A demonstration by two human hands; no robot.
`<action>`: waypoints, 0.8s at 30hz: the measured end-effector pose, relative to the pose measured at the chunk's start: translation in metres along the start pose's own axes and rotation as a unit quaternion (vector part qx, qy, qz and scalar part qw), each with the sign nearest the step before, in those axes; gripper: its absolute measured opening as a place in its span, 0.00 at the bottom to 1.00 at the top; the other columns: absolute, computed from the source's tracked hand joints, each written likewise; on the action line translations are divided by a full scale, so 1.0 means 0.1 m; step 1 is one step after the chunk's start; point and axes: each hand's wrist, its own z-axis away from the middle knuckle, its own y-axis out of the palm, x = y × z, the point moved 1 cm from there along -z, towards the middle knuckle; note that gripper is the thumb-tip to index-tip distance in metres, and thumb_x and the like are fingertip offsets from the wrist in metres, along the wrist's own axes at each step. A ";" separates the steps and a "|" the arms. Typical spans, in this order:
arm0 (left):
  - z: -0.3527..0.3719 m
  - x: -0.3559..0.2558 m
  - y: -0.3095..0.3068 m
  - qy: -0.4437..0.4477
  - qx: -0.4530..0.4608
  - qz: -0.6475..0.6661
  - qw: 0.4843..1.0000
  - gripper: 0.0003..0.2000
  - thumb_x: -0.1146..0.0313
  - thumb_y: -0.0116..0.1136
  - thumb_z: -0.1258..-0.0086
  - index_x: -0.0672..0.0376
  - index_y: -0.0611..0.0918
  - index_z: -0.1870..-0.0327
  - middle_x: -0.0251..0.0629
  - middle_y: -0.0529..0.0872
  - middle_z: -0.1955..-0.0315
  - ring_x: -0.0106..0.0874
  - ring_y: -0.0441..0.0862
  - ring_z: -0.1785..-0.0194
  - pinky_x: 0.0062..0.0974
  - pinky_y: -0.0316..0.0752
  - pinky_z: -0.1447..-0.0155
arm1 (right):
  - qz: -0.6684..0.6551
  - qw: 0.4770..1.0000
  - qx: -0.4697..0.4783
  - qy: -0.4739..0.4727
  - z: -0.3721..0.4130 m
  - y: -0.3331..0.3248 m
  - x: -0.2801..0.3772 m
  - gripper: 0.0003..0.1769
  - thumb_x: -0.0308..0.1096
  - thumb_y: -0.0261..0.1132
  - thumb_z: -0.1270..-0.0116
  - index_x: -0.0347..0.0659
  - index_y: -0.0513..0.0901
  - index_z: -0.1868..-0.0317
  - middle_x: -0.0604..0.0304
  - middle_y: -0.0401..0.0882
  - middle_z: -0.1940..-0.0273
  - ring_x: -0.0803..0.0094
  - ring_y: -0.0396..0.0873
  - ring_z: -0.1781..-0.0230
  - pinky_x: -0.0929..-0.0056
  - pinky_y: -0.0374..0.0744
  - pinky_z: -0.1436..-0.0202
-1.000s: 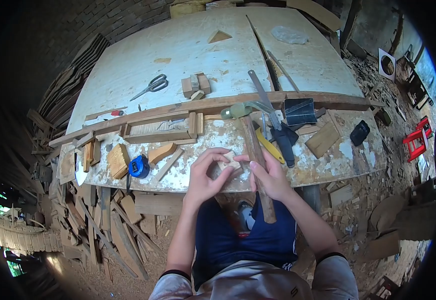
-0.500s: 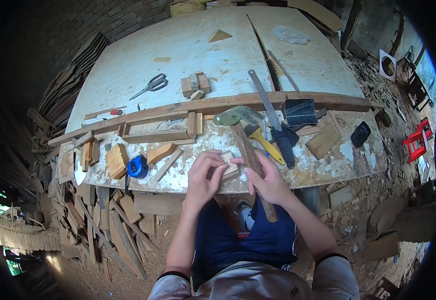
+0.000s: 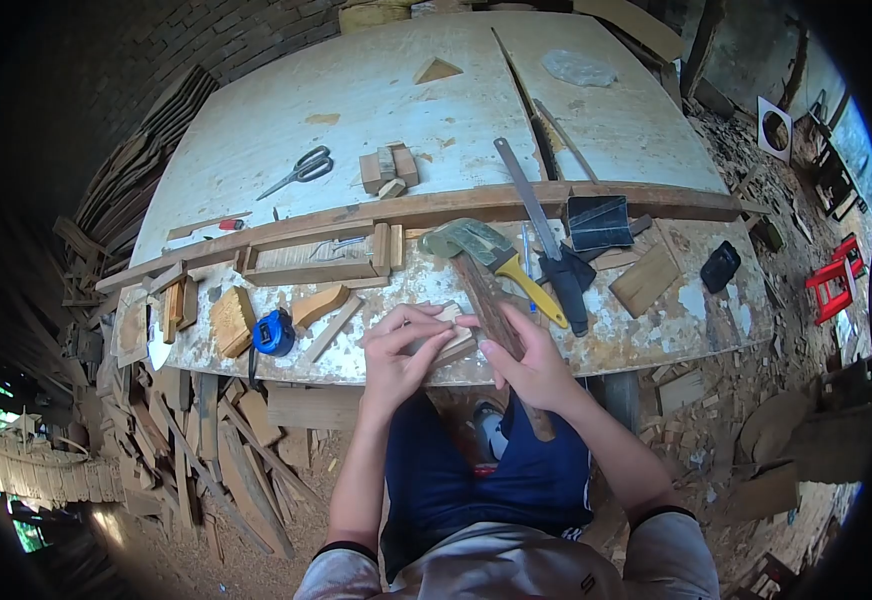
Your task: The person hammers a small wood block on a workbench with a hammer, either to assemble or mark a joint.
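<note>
At the front edge of the bench my left hand (image 3: 396,355) pinches a small pale wood piece (image 3: 451,313) between bent fingers. The fingers of my right hand (image 3: 534,362) wrap round the wooden handle of a hammer (image 3: 488,305), and its fingertips reach close to the small piece. The hammer's broad greenish head points away from me, and the handle's end hangs over my lap. A larger wood block (image 3: 459,347) lies under my hands, partly hidden by them. Just right of the hammer is a yellow-handled brush (image 3: 538,293), its bristle end partly covered by the hammer head.
A long wooden beam (image 3: 336,219) crosses the bench (image 3: 286,130). Left of my hands lie a blue tape measure (image 3: 274,333), a curved wood piece (image 3: 320,305) and a wood strip (image 3: 333,329). A handsaw (image 3: 530,196) and a dark box (image 3: 599,222) lie right. Scissors (image 3: 300,170) rest beyond the beam.
My left hand has shifted slightly left with the small wood piece. The hammer has turned a little, its head tipping left and showing a broader face. My right hand keeps its hold.
</note>
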 end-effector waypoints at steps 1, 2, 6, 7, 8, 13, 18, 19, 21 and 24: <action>0.00 0.00 0.00 0.019 0.006 -0.005 1.000 0.07 0.81 0.78 0.33 0.64 0.96 0.55 0.41 0.93 0.62 0.38 0.93 0.48 0.40 0.85 0.33 | 0.001 1.000 0.002 0.001 0.00 0.00 0.00 0.30 0.25 0.61 0.16 0.35 0.67 0.18 0.59 0.85 0.30 0.86 0.79 0.70 0.83 0.81 0.67; 0.01 0.00 0.01 0.014 0.002 -0.007 1.000 0.07 0.81 0.78 0.33 0.64 0.96 0.55 0.41 0.93 0.62 0.37 0.93 0.49 0.40 0.85 0.32 | 0.003 1.000 0.004 0.001 -0.01 -0.01 0.00 0.30 0.25 0.61 0.16 0.35 0.67 0.18 0.59 0.85 0.30 0.86 0.79 0.70 0.83 0.81 0.67; 0.01 0.01 0.00 0.003 -0.031 -0.023 0.999 0.08 0.82 0.78 0.34 0.64 0.96 0.55 0.41 0.94 0.63 0.35 0.93 0.52 0.38 0.85 0.33 | 0.008 1.000 0.005 -0.009 0.00 0.01 -0.03 0.30 0.25 0.61 0.16 0.35 0.68 0.18 0.59 0.85 0.29 0.87 0.80 0.68 0.83 0.82 0.67; 0.01 0.01 0.00 0.005 -0.042 -0.028 0.999 0.08 0.82 0.78 0.34 0.64 0.96 0.55 0.41 0.94 0.63 0.35 0.93 0.53 0.37 0.86 0.34 | -0.001 1.000 0.000 -0.019 0.00 0.02 -0.01 0.29 0.27 0.63 0.16 0.36 0.70 0.19 0.62 0.87 0.34 0.86 0.80 0.70 0.82 0.81 0.68; 0.02 0.01 0.00 0.006 -0.047 -0.023 0.999 0.08 0.82 0.78 0.34 0.64 0.96 0.55 0.41 0.94 0.63 0.34 0.93 0.53 0.38 0.85 0.33 | -0.011 1.000 -0.005 -0.028 0.00 0.03 0.02 0.28 0.30 0.64 0.16 0.36 0.71 0.20 0.64 0.89 0.38 0.86 0.80 0.71 0.81 0.81 0.69; 0.00 -0.08 0.00 -0.021 -0.083 -0.029 0.996 0.07 0.84 0.76 0.33 0.66 0.95 0.57 0.41 0.94 0.63 0.33 0.92 0.54 0.36 0.85 0.36 | -0.016 0.999 -0.009 -0.034 0.00 0.04 0.01 0.27 0.30 0.65 0.16 0.37 0.73 0.21 0.69 0.89 0.35 0.87 0.79 0.71 0.82 0.81 0.68; 0.01 0.02 -0.03 -0.016 -0.063 -0.005 0.998 0.07 0.85 0.76 0.34 0.68 0.95 0.57 0.43 0.95 0.61 0.33 0.91 0.53 0.29 0.84 0.44 | -0.020 0.999 -0.004 -0.029 0.00 0.04 0.03 0.27 0.29 0.65 0.16 0.37 0.74 0.21 0.68 0.88 0.35 0.88 0.79 0.70 0.82 0.81 0.68; 0.02 0.04 -0.05 -0.013 -0.056 -0.007 0.998 0.07 0.85 0.76 0.34 0.68 0.95 0.57 0.43 0.95 0.61 0.33 0.91 0.53 0.29 0.84 0.45 | -0.018 1.000 0.004 -0.026 0.00 0.03 0.03 0.28 0.28 0.64 0.16 0.37 0.71 0.20 0.65 0.87 0.33 0.88 0.79 0.69 0.82 0.81 0.67; 0.01 0.06 -0.05 -0.007 -0.051 -0.010 0.999 0.07 0.85 0.76 0.35 0.67 0.95 0.58 0.43 0.95 0.60 0.33 0.90 0.53 0.29 0.83 0.46 | -0.012 1.000 0.018 -0.020 -0.01 0.01 0.03 0.31 0.26 0.62 0.16 0.35 0.67 0.17 0.60 0.84 0.28 0.87 0.79 0.66 0.84 0.82 0.66; 0.01 0.05 -0.04 -0.009 -0.062 -0.010 0.998 0.07 0.84 0.77 0.35 0.66 0.95 0.58 0.42 0.96 0.61 0.33 0.90 0.53 0.30 0.83 0.46 | -0.015 1.000 0.018 -0.021 -0.01 0.01 0.02 0.31 0.26 0.62 0.16 0.35 0.67 0.17 0.59 0.83 0.28 0.87 0.79 0.66 0.84 0.82 0.66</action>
